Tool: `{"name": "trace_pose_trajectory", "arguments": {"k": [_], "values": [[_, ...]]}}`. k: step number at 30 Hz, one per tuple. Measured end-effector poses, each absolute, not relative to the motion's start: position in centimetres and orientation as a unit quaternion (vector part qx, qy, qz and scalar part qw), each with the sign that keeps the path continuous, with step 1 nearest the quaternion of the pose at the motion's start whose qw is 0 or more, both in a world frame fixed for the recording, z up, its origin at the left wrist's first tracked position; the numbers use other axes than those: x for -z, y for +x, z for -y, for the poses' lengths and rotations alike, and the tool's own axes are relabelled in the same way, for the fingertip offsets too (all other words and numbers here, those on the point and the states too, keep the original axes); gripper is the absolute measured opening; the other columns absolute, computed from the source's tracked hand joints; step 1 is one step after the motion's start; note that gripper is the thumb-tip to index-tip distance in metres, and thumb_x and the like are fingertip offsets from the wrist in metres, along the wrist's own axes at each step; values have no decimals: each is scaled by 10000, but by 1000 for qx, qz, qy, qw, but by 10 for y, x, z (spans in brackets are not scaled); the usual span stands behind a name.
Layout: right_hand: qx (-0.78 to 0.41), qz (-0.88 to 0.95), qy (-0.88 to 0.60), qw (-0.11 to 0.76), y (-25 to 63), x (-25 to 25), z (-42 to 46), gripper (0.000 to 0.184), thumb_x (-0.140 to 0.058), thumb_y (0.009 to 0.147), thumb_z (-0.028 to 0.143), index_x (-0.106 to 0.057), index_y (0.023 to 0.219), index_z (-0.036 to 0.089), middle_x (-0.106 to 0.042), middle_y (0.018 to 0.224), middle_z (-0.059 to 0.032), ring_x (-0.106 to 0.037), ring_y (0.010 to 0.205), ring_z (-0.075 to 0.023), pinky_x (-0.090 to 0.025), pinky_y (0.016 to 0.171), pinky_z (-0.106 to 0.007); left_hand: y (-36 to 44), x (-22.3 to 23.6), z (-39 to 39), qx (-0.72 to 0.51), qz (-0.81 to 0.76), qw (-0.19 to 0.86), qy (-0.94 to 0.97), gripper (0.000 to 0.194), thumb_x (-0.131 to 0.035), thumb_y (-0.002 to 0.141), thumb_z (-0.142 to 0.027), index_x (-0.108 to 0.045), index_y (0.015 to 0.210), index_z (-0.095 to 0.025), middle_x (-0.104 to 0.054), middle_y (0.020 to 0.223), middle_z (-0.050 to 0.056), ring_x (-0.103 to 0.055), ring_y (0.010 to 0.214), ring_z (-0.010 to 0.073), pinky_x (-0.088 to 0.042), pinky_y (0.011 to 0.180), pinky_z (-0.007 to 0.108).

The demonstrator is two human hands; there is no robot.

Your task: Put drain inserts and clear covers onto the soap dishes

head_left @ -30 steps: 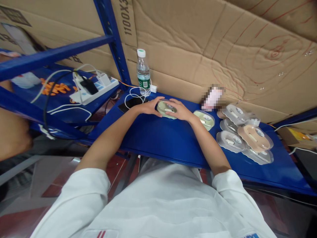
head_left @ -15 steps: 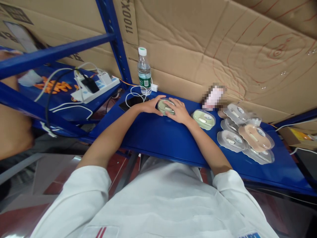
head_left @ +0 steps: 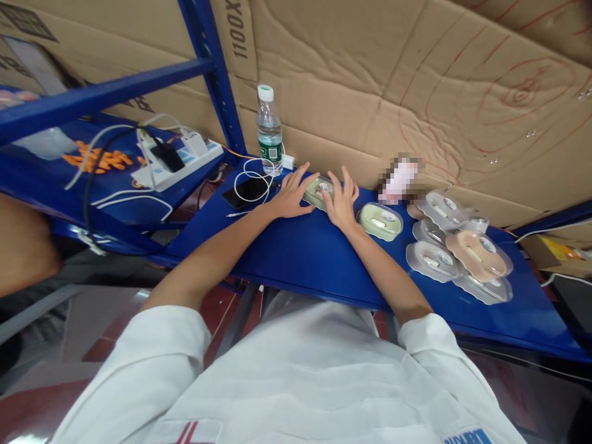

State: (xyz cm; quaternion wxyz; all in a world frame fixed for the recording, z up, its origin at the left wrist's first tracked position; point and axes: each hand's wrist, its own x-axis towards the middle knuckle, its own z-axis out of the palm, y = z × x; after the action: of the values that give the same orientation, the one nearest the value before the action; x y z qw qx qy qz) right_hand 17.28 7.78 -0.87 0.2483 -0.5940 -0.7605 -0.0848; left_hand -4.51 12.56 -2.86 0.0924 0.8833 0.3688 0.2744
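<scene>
A small green oval box with a clear lid [head_left: 316, 192] lies on the blue table between my two hands. At its left side is my left hand [head_left: 292, 196], open with the fingers spread. My right hand [head_left: 343, 198] is at the other side, also open, its thumb reaching over the lid. Whether any fingertip touches the box I cannot tell. A second green box [head_left: 380, 222], with a white oblong piece and a round label on its lid, sits just right of my right hand.
Grey and peach lidded boxes [head_left: 478, 254] are heaped on the right. Behind my left hand stand a water bottle [head_left: 269, 132] and a phone [head_left: 247, 192] with a white cable. A blue shelf frame [head_left: 203, 74], a power strip [head_left: 185, 166] and orange pieces [head_left: 99, 159] are at left.
My hands have come off the green box and spread apart, leaving it on the table slightly farther back and right. The second green box and the heap have not moved.
</scene>
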Motion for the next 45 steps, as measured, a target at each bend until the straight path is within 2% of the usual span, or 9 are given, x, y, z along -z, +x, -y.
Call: {"name": "trace_pose_trajectory", "arguments": {"k": [4,10,15,24,31,38,41,43,45], "values": [[88,750,-607,248,172,10,-80,641,-201,1142,512,-323,1705,230,-120,1833,-164,-116,1707,-263,-183,1316,-592,-42,27,-121,-269,-374,63,885,995,-607,952,-688,-215,1737,-219,-28,1836,212,-49,1710,411,-81,1335,663],[99,754,-605,236,169,8,-76,673,-236,1144,557,-273,1725,220,-92,1841,-168,-82,1712,-290,-152,1327,-610,-43,18,-113,-309,-424,21,851,768,-477,1049,-623,-306,1694,-244,-110,1828,191,-117,1711,334,-187,1333,604],[121,777,-578,219,169,1,-73,622,-289,1157,544,-356,1699,246,-187,1828,-154,-152,1703,-286,-166,1338,-590,-42,16,-112,-341,-424,11,839,653,-483,1062,-534,-397,1622,-211,-182,1806,213,-200,1688,358,-253,1320,595],[93,898,-373,214,229,5,14,440,-447,1141,395,-623,1520,255,-539,1627,-174,-548,1473,-362,-400,1233,-641,-42,23,-118,-363,-381,-32,850,665,-558,1035,-541,-431,1568,-164,-167,1800,234,-217,1667,420,-254,1309,643],[45,900,-395,178,295,16,109,470,-429,1078,129,-634,1485,242,-529,1643,-148,-678,1306,-295,-589,1079,-509,-29,12,-104,-289,-339,-53,893,545,-549,1004,-310,-548,1534,-188,-259,1789,229,-313,1628,465,-256,1268,722],[101,899,-398,151,332,-10,140,496,-474,1044,116,-637,1497,238,-575,1609,-171,-679,1338,-320,-606,1038,-514,-10,-8,-84,-189,-229,-66,953,576,-572,981,-208,-516,1554,-238,-221,1830,104,-215,1677,304,-147,1332,700],[175,862,-429,205,371,-28,150,408,-493,1004,106,-763,1285,228,-715,1437,-158,-702,1309,-320,-599,1027,-513,8,-27,-63,-192,-210,-74,956,508,-478,1022,-173,-506,1529,-210,-267,1818,83,-229,1655,235,-167,1344,677],[239,832,-439,241,406,-42,164,354,-487,996,120,-807,932,259,-824,1156,-108,-755,1201,-304,-594,982,-498,7,-41,-44,-207,-216,-91,950,406,-371,1075,-183,-595,1413,-180,-438,1725,109,-342,1613,253,-268,1311,667],[302,793,-455,270,442,-57,186,476,-473,1018,158,-690,611,278,-798,785,-67,-806,932,-259,-594,836,-435,-13,-52,-22,-209,-225,-109,945,405,-291,1129,-256,-685,1192,-186,-667,1440,110,-536,1473,268,-427,1217,616]]}}
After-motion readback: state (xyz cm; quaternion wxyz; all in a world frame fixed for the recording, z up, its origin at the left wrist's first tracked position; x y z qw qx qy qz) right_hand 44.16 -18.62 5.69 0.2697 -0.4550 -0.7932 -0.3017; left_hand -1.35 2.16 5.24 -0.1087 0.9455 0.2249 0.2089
